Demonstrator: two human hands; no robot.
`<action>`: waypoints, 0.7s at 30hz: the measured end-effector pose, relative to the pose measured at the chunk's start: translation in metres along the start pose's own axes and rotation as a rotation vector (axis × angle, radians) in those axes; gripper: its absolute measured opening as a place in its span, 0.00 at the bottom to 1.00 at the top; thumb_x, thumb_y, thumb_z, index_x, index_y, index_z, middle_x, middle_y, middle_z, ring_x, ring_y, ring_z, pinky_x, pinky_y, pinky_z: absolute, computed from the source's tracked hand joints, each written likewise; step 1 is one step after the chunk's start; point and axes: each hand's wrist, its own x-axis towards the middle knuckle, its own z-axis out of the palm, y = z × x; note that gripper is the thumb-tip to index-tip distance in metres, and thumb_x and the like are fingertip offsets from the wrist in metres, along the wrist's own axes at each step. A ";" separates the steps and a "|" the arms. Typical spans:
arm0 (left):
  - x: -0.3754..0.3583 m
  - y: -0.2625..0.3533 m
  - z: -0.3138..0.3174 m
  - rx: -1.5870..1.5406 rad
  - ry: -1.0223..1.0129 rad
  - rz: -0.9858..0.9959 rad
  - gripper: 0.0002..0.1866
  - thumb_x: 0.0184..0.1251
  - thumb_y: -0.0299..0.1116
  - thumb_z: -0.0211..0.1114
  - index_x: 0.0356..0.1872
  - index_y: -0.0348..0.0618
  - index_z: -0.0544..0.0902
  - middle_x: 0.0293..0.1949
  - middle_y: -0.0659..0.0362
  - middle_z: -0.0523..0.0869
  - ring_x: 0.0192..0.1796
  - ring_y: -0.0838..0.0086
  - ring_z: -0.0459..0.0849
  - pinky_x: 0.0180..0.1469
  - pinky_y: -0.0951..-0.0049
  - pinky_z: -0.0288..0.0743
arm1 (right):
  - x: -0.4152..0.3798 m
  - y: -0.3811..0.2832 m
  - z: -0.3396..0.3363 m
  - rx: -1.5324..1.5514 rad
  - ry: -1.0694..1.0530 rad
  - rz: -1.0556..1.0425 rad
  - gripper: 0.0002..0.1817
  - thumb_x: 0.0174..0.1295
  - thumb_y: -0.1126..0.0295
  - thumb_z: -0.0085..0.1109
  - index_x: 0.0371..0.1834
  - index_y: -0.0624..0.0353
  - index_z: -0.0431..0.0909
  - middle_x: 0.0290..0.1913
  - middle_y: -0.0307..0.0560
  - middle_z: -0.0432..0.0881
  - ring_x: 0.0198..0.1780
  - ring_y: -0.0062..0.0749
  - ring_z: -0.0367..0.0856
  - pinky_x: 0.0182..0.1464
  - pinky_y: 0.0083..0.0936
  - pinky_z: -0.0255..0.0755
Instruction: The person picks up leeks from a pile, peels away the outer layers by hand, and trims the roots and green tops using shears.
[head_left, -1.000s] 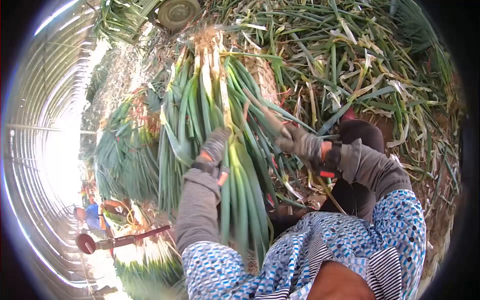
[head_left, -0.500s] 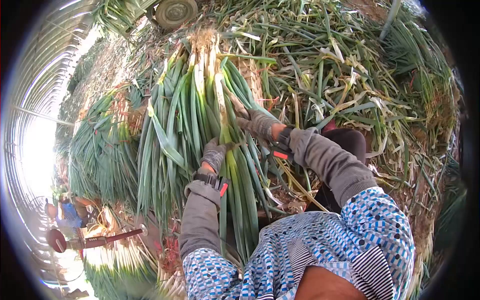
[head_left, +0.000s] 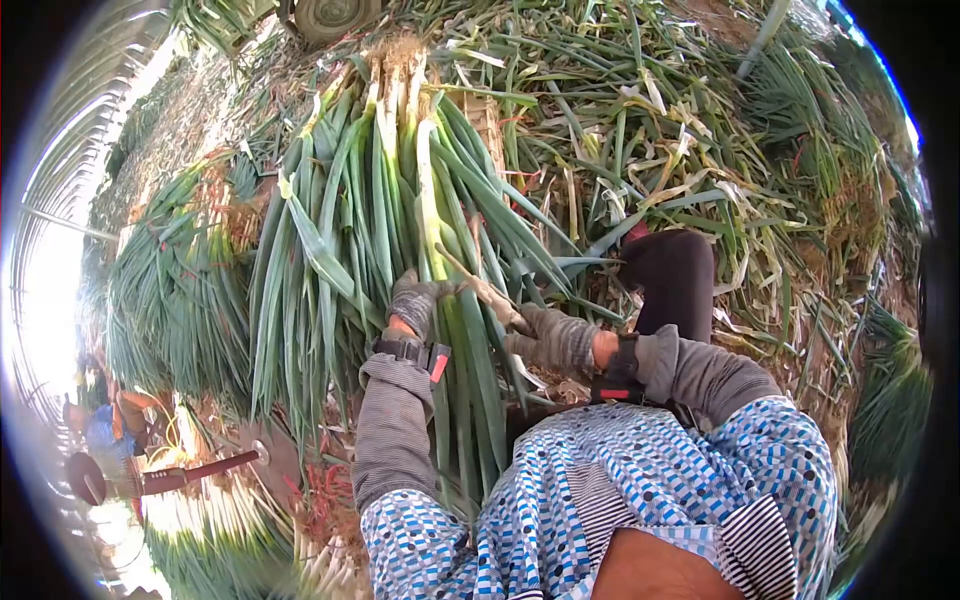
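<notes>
My left hand (head_left: 413, 302), in a grey knit glove, is closed around a large green onion (head_left: 427, 190). Its roots point away from me and its leaves hang toward my lap. To the right, my gloved right hand (head_left: 556, 338) is closed on a brownish withered leaf (head_left: 482, 288), stretched slantwise from the onion's stalk to my fingers. Beneath and left of my hands lies a heap of green onions (head_left: 330, 215), roots at the far end. My right fingertips are partly hidden behind the leaf.
Stripped leaves (head_left: 640, 150) litter the ground ahead and right. Another green onion bundle (head_left: 180, 290) lies left, and cleaned onions (head_left: 220, 520) with white stalks lie lower left. A wheel (head_left: 335, 15) stands at the far end. My bent knee (head_left: 675, 280) is at right.
My right hand has moved down and toward my body, drawing the withered leaf away from the stalk. My left hand keeps its hold on the onion. The view has shifted slightly.
</notes>
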 end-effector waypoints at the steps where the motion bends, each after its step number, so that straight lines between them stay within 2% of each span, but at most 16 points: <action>1: -0.002 -0.001 0.000 0.000 -0.003 0.000 0.22 0.66 0.53 0.53 0.42 0.43 0.79 0.31 0.54 0.80 0.35 0.67 0.76 0.40 0.65 0.67 | 0.009 -0.037 -0.024 0.019 -0.140 0.329 0.29 0.62 0.56 0.54 0.57 0.69 0.66 0.46 0.68 0.76 0.52 0.52 0.76 0.51 0.37 0.70; 2: -0.004 -0.001 0.001 0.001 -0.006 0.001 0.22 0.66 0.53 0.53 0.43 0.43 0.79 0.31 0.53 0.80 0.35 0.67 0.76 0.40 0.64 0.67 | 0.023 -0.044 -0.037 -0.047 -0.211 0.358 0.30 0.64 0.56 0.50 0.60 0.70 0.62 0.50 0.69 0.74 0.55 0.52 0.75 0.56 0.37 0.68; 4: -0.006 -0.002 0.001 -0.001 -0.010 0.007 0.23 0.66 0.54 0.52 0.44 0.44 0.79 0.32 0.53 0.80 0.36 0.66 0.76 0.41 0.64 0.67 | 0.048 0.004 -0.017 0.172 0.027 0.286 0.30 0.65 0.55 0.48 0.61 0.70 0.61 0.54 0.69 0.71 0.57 0.55 0.73 0.57 0.38 0.67; 7: -0.013 -0.004 0.001 0.009 -0.018 0.008 0.24 0.66 0.54 0.52 0.45 0.44 0.78 0.33 0.51 0.80 0.37 0.65 0.77 0.42 0.63 0.67 | 0.014 -0.021 -0.014 0.060 -0.153 0.097 0.31 0.65 0.54 0.48 0.60 0.70 0.61 0.51 0.68 0.74 0.54 0.55 0.75 0.54 0.39 0.68; 8: -0.014 -0.003 0.001 0.012 -0.022 0.010 0.24 0.65 0.55 0.52 0.46 0.44 0.78 0.33 0.51 0.81 0.38 0.65 0.77 0.42 0.63 0.67 | 0.014 -0.001 0.004 -0.139 -0.006 -0.088 0.31 0.64 0.53 0.48 0.60 0.69 0.62 0.46 0.67 0.77 0.52 0.55 0.76 0.54 0.39 0.69; 9: -0.015 -0.004 0.001 0.012 -0.023 0.011 0.24 0.65 0.55 0.51 0.46 0.44 0.78 0.33 0.51 0.81 0.38 0.65 0.77 0.42 0.62 0.67 | 0.027 0.010 0.009 -0.056 -0.006 0.107 0.31 0.64 0.52 0.48 0.60 0.69 0.62 0.45 0.67 0.77 0.52 0.55 0.77 0.55 0.39 0.68; 10: -0.015 -0.004 0.001 0.013 -0.025 0.015 0.24 0.65 0.55 0.51 0.46 0.44 0.78 0.34 0.50 0.81 0.38 0.64 0.78 0.43 0.62 0.67 | 0.043 -0.007 -0.001 0.025 -0.004 0.299 0.32 0.64 0.51 0.48 0.60 0.68 0.62 0.44 0.66 0.78 0.51 0.54 0.77 0.55 0.39 0.68; 11: -0.017 -0.005 0.003 0.008 -0.028 0.013 0.25 0.65 0.56 0.51 0.47 0.44 0.78 0.34 0.50 0.81 0.39 0.64 0.78 0.43 0.62 0.68 | 0.046 -0.023 -0.018 0.256 0.031 0.350 0.32 0.62 0.50 0.51 0.59 0.66 0.64 0.46 0.66 0.78 0.52 0.56 0.76 0.55 0.39 0.68; 14: -0.021 -0.006 0.004 0.019 -0.035 0.017 0.26 0.65 0.56 0.50 0.48 0.44 0.77 0.35 0.49 0.81 0.40 0.63 0.78 0.44 0.61 0.68 | 0.030 -0.021 -0.009 0.046 -0.063 0.353 0.30 0.61 0.51 0.54 0.57 0.66 0.67 0.48 0.66 0.77 0.54 0.54 0.76 0.56 0.38 0.68; 15: -0.023 -0.006 0.003 0.023 -0.036 0.021 0.26 0.65 0.57 0.50 0.49 0.44 0.77 0.35 0.49 0.81 0.40 0.63 0.78 0.45 0.61 0.68 | 0.013 -0.018 -0.006 0.007 -0.154 0.213 0.30 0.61 0.51 0.53 0.57 0.66 0.67 0.50 0.66 0.76 0.56 0.53 0.74 0.58 0.37 0.66; 16: -0.024 -0.006 0.002 0.025 -0.038 0.021 0.26 0.65 0.57 0.50 0.49 0.44 0.77 0.36 0.48 0.81 0.40 0.62 0.79 0.45 0.61 0.68 | 0.003 -0.017 0.003 0.085 -0.033 -0.033 0.31 0.61 0.50 0.52 0.58 0.65 0.66 0.52 0.66 0.76 0.57 0.53 0.73 0.60 0.37 0.65; 18: -0.026 -0.007 0.000 0.030 -0.040 0.023 0.27 0.65 0.57 0.50 0.50 0.45 0.77 0.36 0.48 0.82 0.41 0.62 0.79 0.46 0.60 0.68 | 0.017 -0.032 -0.009 0.029 -0.055 0.352 0.30 0.62 0.50 0.52 0.57 0.64 0.67 0.49 0.64 0.77 0.56 0.50 0.75 0.56 0.36 0.67; 19: -0.027 -0.007 0.001 0.033 -0.041 0.023 0.27 0.65 0.58 0.50 0.50 0.45 0.77 0.37 0.47 0.82 0.41 0.61 0.79 0.46 0.60 0.68 | 0.041 -0.011 -0.004 0.107 -0.007 0.365 0.29 0.62 0.51 0.53 0.56 0.63 0.68 0.46 0.62 0.79 0.52 0.48 0.78 0.52 0.34 0.70; 20: -0.028 -0.008 0.001 0.036 -0.040 0.025 0.28 0.65 0.58 0.49 0.51 0.45 0.77 0.37 0.47 0.82 0.42 0.61 0.79 0.46 0.59 0.68 | 0.044 -0.041 -0.022 0.188 0.052 0.370 0.29 0.62 0.50 0.52 0.57 0.63 0.67 0.45 0.62 0.79 0.48 0.48 0.79 0.48 0.33 0.71; 21: -0.029 -0.008 0.003 0.040 -0.043 0.024 0.28 0.65 0.58 0.49 0.51 0.45 0.77 0.38 0.47 0.82 0.42 0.61 0.79 0.47 0.59 0.68 | 0.047 -0.036 -0.021 0.179 0.040 0.286 0.28 0.62 0.51 0.52 0.57 0.62 0.67 0.44 0.62 0.79 0.47 0.48 0.79 0.48 0.33 0.71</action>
